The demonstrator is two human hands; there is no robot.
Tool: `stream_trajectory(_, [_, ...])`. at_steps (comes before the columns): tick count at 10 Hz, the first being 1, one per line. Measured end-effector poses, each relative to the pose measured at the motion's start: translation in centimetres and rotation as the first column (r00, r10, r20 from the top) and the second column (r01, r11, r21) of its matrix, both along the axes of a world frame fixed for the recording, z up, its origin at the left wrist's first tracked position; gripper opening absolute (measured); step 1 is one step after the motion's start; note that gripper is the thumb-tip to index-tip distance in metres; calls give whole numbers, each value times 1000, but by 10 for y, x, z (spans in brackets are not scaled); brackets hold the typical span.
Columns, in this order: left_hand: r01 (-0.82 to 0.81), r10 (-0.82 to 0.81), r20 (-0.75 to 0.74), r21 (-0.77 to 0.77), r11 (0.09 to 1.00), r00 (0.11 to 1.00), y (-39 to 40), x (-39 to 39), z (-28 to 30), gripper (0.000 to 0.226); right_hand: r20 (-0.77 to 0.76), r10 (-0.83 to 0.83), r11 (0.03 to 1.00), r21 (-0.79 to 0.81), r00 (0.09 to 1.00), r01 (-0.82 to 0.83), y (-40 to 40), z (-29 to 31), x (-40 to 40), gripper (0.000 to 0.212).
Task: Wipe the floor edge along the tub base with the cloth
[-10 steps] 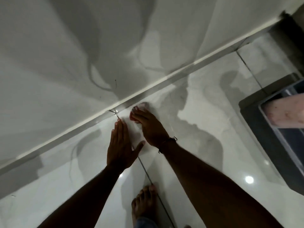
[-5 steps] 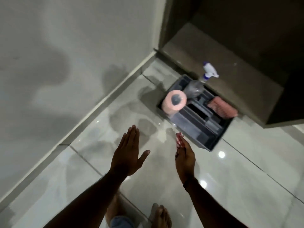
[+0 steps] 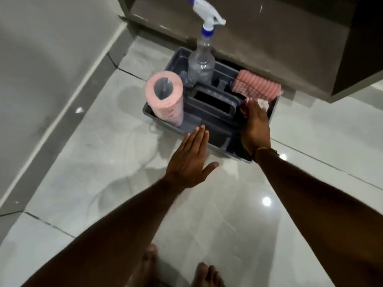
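My right hand (image 3: 255,126) reaches over the right side of a grey plastic caddy (image 3: 152,116) and holds a small red-and-white cloth (image 3: 262,103), which peeks out past the fingertips. My left hand (image 3: 190,160) hovers flat and open, fingers together, just in front of the caddy's near wall. The white tub side (image 3: 41,65) rises at the left. Its base strip (image 3: 56,139) runs diagonally along the glossy floor tiles.
In the caddy stand a pink roll of wipes (image 3: 165,98), a clear spray bottle (image 3: 202,59) with a white-and-blue trigger, and a folded pink checked cloth (image 3: 257,84). A brown cabinet (image 3: 290,44) overhangs behind it. My bare feet (image 3: 203,275) are at the bottom.
The view swung right from the tub edge to the caddy. My right hand left the floor by the tub base and now reaches into the caddy with the cloth. The left hand lifted.
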State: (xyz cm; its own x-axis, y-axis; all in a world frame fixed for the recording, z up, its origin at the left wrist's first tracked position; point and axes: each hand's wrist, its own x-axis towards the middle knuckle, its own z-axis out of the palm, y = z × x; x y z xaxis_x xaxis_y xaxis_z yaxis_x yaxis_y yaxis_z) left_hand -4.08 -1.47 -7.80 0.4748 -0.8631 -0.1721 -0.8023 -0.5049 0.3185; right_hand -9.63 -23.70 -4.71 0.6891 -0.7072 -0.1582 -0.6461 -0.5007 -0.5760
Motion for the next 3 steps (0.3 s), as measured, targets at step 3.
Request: stream_trajectory(3, [-7,8,85,-17,1000,996,0,-6,-29,97,-228,28,989,-137,973,-60,17,-48,9,91])
